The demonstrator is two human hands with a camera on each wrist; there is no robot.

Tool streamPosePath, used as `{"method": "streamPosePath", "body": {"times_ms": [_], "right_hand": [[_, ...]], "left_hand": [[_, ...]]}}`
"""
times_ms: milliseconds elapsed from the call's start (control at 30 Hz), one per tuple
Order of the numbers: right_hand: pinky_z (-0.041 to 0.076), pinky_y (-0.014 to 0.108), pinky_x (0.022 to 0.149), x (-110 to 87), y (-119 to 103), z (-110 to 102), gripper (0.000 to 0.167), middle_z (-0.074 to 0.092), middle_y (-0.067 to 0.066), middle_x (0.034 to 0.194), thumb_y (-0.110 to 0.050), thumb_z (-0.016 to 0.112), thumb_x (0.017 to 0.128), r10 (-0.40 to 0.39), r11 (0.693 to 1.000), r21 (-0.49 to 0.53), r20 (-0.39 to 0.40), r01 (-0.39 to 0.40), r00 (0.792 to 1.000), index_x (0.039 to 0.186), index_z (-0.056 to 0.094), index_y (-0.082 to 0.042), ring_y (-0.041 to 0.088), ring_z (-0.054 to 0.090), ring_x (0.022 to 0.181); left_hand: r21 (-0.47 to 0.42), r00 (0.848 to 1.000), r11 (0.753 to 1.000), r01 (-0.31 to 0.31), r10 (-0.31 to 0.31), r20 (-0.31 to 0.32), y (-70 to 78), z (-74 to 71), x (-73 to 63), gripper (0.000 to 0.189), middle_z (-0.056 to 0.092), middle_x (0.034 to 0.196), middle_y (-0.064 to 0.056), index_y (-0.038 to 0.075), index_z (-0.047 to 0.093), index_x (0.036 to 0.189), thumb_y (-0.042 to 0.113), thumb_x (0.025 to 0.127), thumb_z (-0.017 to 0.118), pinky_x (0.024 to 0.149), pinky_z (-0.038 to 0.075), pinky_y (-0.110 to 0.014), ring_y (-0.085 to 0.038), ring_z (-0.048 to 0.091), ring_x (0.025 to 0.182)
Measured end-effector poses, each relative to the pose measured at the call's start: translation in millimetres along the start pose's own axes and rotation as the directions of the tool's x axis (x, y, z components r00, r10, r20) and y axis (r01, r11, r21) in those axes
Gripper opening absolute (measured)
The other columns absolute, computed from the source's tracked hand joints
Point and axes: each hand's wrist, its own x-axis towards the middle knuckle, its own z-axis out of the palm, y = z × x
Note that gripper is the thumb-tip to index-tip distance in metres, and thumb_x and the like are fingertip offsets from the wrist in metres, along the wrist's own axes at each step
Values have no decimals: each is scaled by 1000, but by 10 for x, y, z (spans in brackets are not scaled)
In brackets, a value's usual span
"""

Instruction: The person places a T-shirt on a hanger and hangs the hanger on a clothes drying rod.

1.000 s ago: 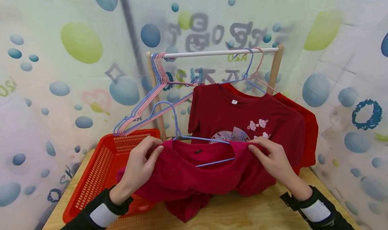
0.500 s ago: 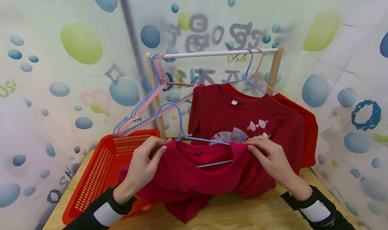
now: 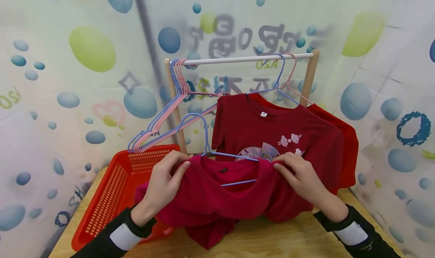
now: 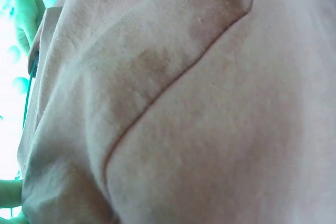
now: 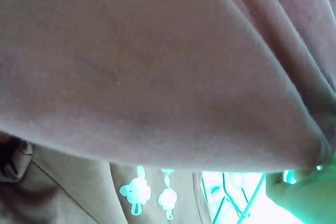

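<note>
A magenta shirt (image 3: 224,203) is stretched between both hands in the head view, its neckline facing me. My left hand (image 3: 166,182) pinches the left shoulder between thumb and fingers. On the other shoulder, my right hand (image 3: 302,176) pinches the fabric the same way. A blue hanger (image 3: 206,133) sits inside the shirt; its hook and part of its bars show at the neck opening, while its ends are hidden by cloth. Close-up shirt cloth (image 4: 173,103) fills most of the left wrist view, and the shirt (image 5: 136,77) covers much of the right wrist view.
Behind stands a rack with a white rail (image 3: 234,60). Several blue and pink hangers (image 3: 159,118) hang at its left, and a dark red T-shirt (image 3: 244,125) and a brighter red garment (image 3: 348,152) at its right. A red basket (image 3: 102,197) is on the wooden table (image 3: 272,237) at left.
The left hand has shifted slightly right with the shirt's shoulder, and the right hand slightly left. The hanger's hook has moved a little to the right.
</note>
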Motion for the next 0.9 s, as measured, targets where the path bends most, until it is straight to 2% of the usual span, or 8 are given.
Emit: {"method": "streamPosePath", "body": {"times_ms": [267,467,567,800,900], "right_hand": [[43,15,78,26,-7,21,33,68,-5,87,8,81,77,-90,996,-24,38,91,995,102,73,-11,6,55,81],[40,22,80,62,-18,52,7,69,-5,85,-14,73,96,-142,989,-37,41,144,989,102,73,-10,9,55,81],[39,24,80,83,-38,77,15,69,-4,85,-22,67,101,-146,988,-51,35,148,989,103,74,-9,10,56,80],[34,23,74,140,-90,169,47,69,-2,83,-46,43,107,-183,981,-58,24,185,983,100,72,-9,10,56,76],[36,23,73,154,-104,194,51,71,-1,85,-48,40,108,-189,979,-71,10,189,982,99,72,-9,12,60,77]], "left_hand": [[2,1000,1000,8,-8,4,25,43,20,11,68,93,-1,8,71,106,1,97,69,68,48,-23,-9,54,78],[13,1000,1000,-2,2,-10,32,79,33,11,68,92,-2,7,72,104,1,95,71,69,47,-24,-9,53,82],[25,1000,1000,-3,3,-14,37,95,40,10,68,91,-1,7,72,103,1,96,70,70,46,-25,-10,51,82],[33,1000,999,1,-2,2,51,150,49,7,66,88,0,7,72,102,3,96,71,68,43,-26,-9,49,81],[23,1000,1000,4,-4,-3,47,172,50,8,66,87,0,8,72,101,2,95,71,68,43,-26,-10,48,80]]}}
